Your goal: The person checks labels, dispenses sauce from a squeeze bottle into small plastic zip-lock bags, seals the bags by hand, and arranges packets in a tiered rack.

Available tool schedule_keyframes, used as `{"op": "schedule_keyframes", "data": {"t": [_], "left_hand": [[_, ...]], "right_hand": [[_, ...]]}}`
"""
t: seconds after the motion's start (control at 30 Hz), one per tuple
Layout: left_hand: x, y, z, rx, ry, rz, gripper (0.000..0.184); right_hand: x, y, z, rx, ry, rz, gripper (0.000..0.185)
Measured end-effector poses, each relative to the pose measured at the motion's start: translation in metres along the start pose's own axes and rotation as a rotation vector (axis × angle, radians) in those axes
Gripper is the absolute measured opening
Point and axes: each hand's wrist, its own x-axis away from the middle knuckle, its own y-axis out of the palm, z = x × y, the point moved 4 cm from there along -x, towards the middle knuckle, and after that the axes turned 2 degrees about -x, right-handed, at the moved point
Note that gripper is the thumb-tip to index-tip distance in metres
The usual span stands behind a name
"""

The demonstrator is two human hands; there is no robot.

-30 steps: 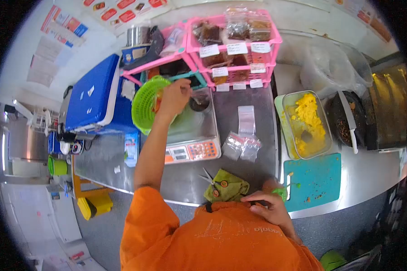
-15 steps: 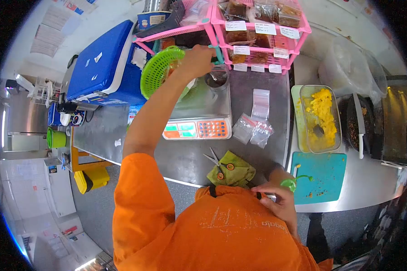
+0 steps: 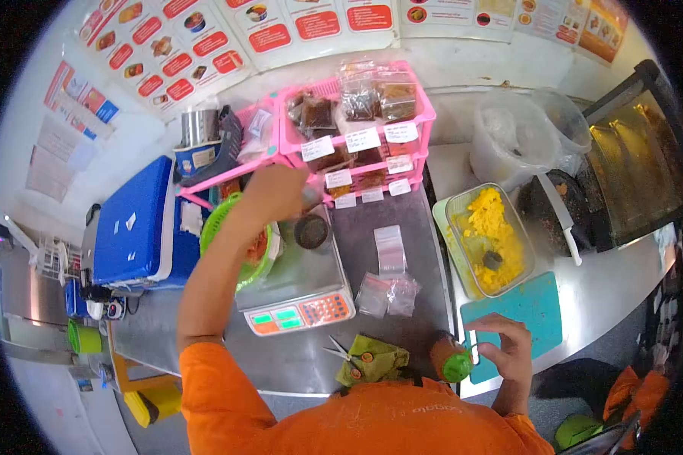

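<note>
My left hand (image 3: pixel 281 193) is stretched out over the back of the silver scale (image 3: pixel 296 292), in front of the pink rack (image 3: pixel 357 129). Its fingers are blurred, and what they hold, if anything, cannot be made out. Beside that forearm, the green basket (image 3: pixel 218 220) has reddish food in it. A round dark container (image 3: pixel 311 232) stands on the scale. My right hand (image 3: pixel 505 345) is by the front edge with thumb and fingers apart, beside a jar with a green lid (image 3: pixel 457 367). Orange-handled scissors (image 3: pixel 354 364) lie on a green cloth (image 3: pixel 383 361).
Small plastic bags (image 3: pixel 387 294) lie right of the scale. Further right are a tray of yellow food (image 3: pixel 497 235), a teal board (image 3: pixel 539 303) and a knife (image 3: pixel 558 212) across a dark bowl. A blue cooler (image 3: pixel 133 224) stands left. Part of another person's orange clothing (image 3: pixel 634 394) shows lower right.
The view has tilted up, showing more wall. My right hand has moved right, and its fingers have spread beside the green-lidded jar. My left hand remains near the rack.
</note>
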Motion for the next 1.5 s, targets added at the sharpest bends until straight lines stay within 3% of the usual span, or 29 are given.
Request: {"op": "schedule_keyframes", "data": {"t": [0.07,0.13,0.23,0.37,0.43,0.53,0.77,0.83,0.97,1.03,1.13,1.27,1.37,1.43,1.47,1.5], "left_hand": [[-0.016,-0.035,-0.009,0.042,-0.016,0.093,0.017],[-0.046,-0.065,-0.012,0.179,0.095,0.326,0.017],[-0.103,-0.069,-0.005,0.118,0.109,0.4,0.018],[-0.173,-0.039,0.001,0.042,0.097,0.39,0.019],[-0.192,-0.032,-0.005,0.164,-0.026,0.423,0.02],[-0.204,-0.027,-0.009,0.202,-0.111,0.367,0.025],[-0.204,-0.022,-0.046,0.426,-0.057,0.398,0.027],[-0.207,-0.013,-0.063,0.373,0.023,0.31,0.052],[-0.177,-0.007,-0.067,0.068,-0.065,0.369,0.073],[-0.178,0.001,-0.076,0.172,-0.095,-0.022,0.085],[-0.177,-0.001,-0.086,0.226,-0.183,-0.162,0.081],[-0.18,-0.002,-0.086,0.16,-0.164,-0.128,0.072],[-0.182,-0.001,-0.077,0.182,0.017,-0.403,0.06],[-0.179,0.001,-0.087,0.479,-0.003,-0.174,0.053],[-0.177,0.003,-0.089,0.484,-0.002,-0.173,0.053],[-0.173,-0.004,-0.091,0.493,0.035,-0.005,0.051]], "right_hand": [[-0.007,0.002,0.004,0.013,0.019,-0.002,0.028],[-0.013,0.007,0.008,0.021,0.043,-0.01,0.028],[-0.013,0.009,0.014,0.042,0.074,-0.009,0.028],[0.0,0.001,0.018,0.043,0.09,0.084,0.027],[0.012,-0.004,0.021,0.049,0.109,0.131,0.027],[0.029,-0.009,0.027,0.014,0.142,0.219,0.027],[0.03,-0.003,0.031,0.022,0.168,0.209,0.027],[0.027,-0.003,0.029,0.022,0.162,0.202,0.027],[0.023,-0.003,0.03,0.07,0.169,0.188,0.028],[0.021,-0.001,0.031,0.073,0.17,0.186,0.028],[0.019,0.001,0.032,0.075,0.167,0.181,0.028],[0.014,0.002,0.037,0.067,0.2,0.163,0.028],[0.004,-0.001,0.031,0.11,0.17,0.125,0.029],[-0.013,-0.006,0.018,0.144,0.169,0.098,0.029],[-0.028,-0.009,0.006,0.249,0.109,0.031,0.03],[-0.044,-0.012,-0.004,0.353,0.047,-0.038,0.03]]}}
